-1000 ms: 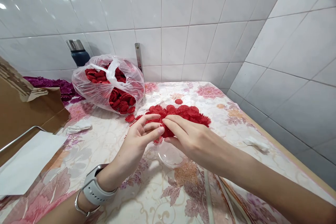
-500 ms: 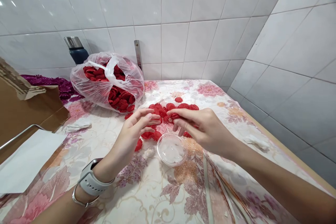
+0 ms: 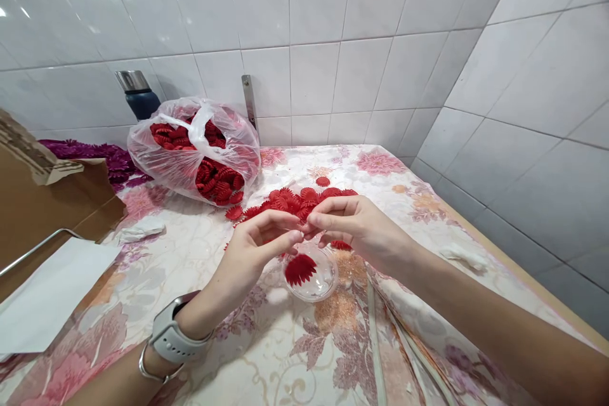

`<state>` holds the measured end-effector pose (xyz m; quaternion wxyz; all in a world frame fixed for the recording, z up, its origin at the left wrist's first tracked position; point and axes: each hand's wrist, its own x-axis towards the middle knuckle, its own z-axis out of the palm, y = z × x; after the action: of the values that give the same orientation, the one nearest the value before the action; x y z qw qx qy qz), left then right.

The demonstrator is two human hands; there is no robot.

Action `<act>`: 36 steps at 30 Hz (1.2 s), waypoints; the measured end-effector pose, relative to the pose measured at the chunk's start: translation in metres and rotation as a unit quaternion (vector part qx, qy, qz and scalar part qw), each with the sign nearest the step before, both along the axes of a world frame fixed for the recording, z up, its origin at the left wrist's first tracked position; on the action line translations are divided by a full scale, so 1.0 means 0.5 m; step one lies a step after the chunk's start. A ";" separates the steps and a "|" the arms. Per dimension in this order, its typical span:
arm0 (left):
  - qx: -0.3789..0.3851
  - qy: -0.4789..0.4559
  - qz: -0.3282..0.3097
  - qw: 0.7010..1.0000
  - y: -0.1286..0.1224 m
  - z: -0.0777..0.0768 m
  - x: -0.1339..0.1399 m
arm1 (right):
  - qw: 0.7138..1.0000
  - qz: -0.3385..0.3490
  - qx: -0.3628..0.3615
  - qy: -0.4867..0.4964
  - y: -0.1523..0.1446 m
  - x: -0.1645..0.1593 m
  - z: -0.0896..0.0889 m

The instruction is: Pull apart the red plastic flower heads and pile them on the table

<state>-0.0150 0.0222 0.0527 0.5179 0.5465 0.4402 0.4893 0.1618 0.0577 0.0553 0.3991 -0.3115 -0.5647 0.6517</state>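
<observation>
Taking the small bowl as the centre of our clock, we see the plastic bag (image 3: 190, 169) with red pieces between ten and eleven. Our left hand (image 3: 261, 238) is at ten; its thumb and forefinger are bent toward each other with a narrow gap, and we cannot tell if something is gripped. The heap of red flowers (image 3: 284, 202) lies at twelve, behind the fingertips. One red flower (image 3: 301, 269) is at six o'clock from the left thumb tip, over the left part of the bowl (image 3: 324, 279); we cannot tell if it touches. Our right hand (image 3: 359, 223), between one and two, has thumb and forefinger almost together, its hold unclear.
</observation>
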 end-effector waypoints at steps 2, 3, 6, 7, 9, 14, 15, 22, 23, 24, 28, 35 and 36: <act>0.001 -0.008 0.028 1.000 0.002 -0.006 0.003 | 1.000 -0.006 0.024 -0.017 -0.006 -0.010 -0.001; 0.002 -0.012 0.046 0.999 0.006 -0.009 0.003 | 0.999 -0.016 0.043 -0.029 -0.008 -0.014 -0.001; 0.000 -0.015 0.069 0.998 0.020 -0.021 0.001 | 0.988 -0.038 0.122 -0.089 -0.010 -0.014 0.007; -0.004 -0.014 0.069 0.997 0.025 -0.024 0.000 | 0.980 -0.033 0.156 -0.120 -0.009 -0.009 0.014; -0.009 -0.012 0.075 0.997 0.032 -0.027 -0.005 | 0.954 0.009 0.232 -0.190 -0.009 0.005 0.032; -0.007 -0.018 0.094 0.995 0.039 -0.027 -0.014 | 0.835 0.200 0.369 -0.356 -0.017 0.032 0.072; -0.009 -0.019 0.094 0.995 0.039 -0.027 -0.014 | 0.819 0.213 0.373 -0.381 -0.019 0.032 0.074; -0.022 -0.015 0.091 0.996 0.037 -0.027 -0.014 | 0.782 0.163 0.415 -0.435 -0.018 0.017 0.054; -0.023 -0.014 0.089 0.996 0.037 -0.027 -0.015 | 0.782 0.142 0.422 -0.437 -0.018 0.016 0.051; -0.024 -0.014 0.087 0.996 0.036 -0.027 -0.016 | 0.785 0.118 0.425 -0.435 -0.019 0.016 0.050; 0.003 -0.004 0.063 0.998 0.031 -0.022 -0.019 | 0.820 0.026 0.415 -0.393 -0.021 0.014 0.050; 0.058 0.089 -0.024 0.994 0.007 0.010 -0.014 | 0.839 -0.054 0.406 -0.358 -0.029 0.006 0.049; 0.057 0.096 -0.027 0.993 0.005 0.012 -0.014 | 0.840 -0.061 0.404 -0.356 -0.031 0.005 0.049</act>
<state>-0.0218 0.0245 0.0585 0.4542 0.6310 0.4443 0.4452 0.1644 0.0423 0.0798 0.2999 -0.3669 -0.8610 0.1845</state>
